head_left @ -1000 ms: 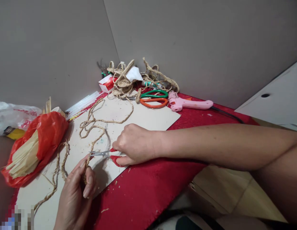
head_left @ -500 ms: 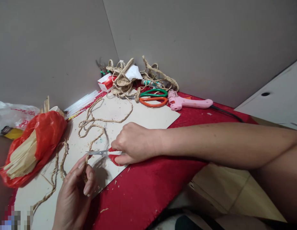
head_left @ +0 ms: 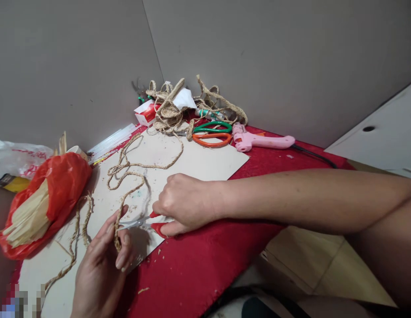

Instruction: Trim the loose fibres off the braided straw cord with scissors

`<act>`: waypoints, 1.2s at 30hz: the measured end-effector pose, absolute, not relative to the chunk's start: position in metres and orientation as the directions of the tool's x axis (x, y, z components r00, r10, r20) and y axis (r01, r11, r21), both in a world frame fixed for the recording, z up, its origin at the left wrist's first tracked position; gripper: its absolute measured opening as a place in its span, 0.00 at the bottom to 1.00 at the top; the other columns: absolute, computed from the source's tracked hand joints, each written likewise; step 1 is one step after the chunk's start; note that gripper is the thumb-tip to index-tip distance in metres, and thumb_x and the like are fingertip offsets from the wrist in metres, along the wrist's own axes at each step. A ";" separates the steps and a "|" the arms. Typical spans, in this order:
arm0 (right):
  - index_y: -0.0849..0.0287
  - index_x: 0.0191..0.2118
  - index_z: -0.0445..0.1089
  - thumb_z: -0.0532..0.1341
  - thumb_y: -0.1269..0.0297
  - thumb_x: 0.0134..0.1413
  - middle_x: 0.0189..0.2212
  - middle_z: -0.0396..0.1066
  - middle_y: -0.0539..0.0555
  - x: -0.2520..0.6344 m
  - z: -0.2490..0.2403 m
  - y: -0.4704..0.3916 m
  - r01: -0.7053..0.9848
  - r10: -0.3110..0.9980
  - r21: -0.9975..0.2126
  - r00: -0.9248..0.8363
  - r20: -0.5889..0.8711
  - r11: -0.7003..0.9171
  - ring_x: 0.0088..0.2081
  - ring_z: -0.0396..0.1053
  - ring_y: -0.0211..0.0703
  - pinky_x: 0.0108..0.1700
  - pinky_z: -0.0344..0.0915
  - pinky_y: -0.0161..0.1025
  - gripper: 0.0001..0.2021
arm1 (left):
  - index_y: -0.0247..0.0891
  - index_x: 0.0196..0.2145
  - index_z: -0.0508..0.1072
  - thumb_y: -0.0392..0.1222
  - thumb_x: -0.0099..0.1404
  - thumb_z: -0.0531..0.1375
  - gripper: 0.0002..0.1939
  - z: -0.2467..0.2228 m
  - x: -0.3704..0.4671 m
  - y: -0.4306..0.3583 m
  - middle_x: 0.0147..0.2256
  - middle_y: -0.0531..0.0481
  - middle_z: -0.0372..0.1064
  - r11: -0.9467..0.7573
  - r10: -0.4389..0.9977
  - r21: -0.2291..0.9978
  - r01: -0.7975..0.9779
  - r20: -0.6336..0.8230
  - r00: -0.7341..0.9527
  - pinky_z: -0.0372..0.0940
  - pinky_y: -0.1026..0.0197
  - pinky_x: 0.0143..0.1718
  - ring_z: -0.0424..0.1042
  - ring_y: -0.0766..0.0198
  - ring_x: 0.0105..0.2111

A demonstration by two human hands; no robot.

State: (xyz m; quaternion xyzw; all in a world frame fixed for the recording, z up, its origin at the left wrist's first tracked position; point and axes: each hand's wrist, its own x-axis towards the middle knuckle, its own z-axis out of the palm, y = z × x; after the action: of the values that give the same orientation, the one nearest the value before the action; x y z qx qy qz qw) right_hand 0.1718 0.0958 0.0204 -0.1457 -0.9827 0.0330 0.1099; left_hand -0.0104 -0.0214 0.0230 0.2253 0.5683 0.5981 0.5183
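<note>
My left hand is closed round the end of a braided straw cord, which hangs down between thumb and fingers. From there the cord winds away over the white board in loose loops. My right hand grips a pair of scissors with red handles, its fingers in the loops. The scissor blades are parted and point left, their tips at the cord beside my left fingers. Whether a blade touches the cord I cannot tell.
An orange-red plastic bag of dry husk strips lies at left. At the back are coiled braid, scissors with green and orange handles, and a pink glue gun with a black cable. Scraps dot the red cloth.
The scissors have moved a little down, from the upper part of the held cord to lower beside my left fingers. My left index finger now shows raised behind the cord.
</note>
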 end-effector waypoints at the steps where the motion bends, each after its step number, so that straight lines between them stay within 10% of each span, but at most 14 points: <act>1: 0.63 0.33 0.74 0.55 0.50 0.55 0.25 0.75 0.59 0.172 0.019 0.095 0.279 0.292 -0.092 -0.935 0.202 0.956 0.28 0.70 0.44 0.28 0.49 0.37 0.20 | 0.38 0.44 0.74 0.40 0.59 0.62 0.14 0.023 -0.010 -0.022 0.19 0.56 0.59 0.184 0.878 0.916 -0.357 -0.316 -0.359 0.53 0.69 0.17 0.52 0.72 0.15; 36: 0.61 0.29 0.73 0.54 0.55 0.55 0.24 0.72 0.55 0.173 0.029 0.101 0.386 0.429 -0.239 -0.889 0.162 0.891 0.23 0.61 0.35 0.26 0.42 0.36 0.16 | 0.38 0.36 0.77 0.39 0.45 0.72 0.19 0.021 -0.017 -0.017 0.26 0.50 0.72 0.187 0.839 0.940 -0.285 -0.304 -0.452 0.58 0.70 0.18 0.60 0.73 0.19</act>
State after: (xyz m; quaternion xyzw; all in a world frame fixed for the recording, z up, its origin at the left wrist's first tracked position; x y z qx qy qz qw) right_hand 0.1734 0.1006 0.0285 -0.2108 -0.9666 0.1004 0.1057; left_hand -0.0166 -0.0174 0.0206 0.2273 0.6094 0.5955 0.4715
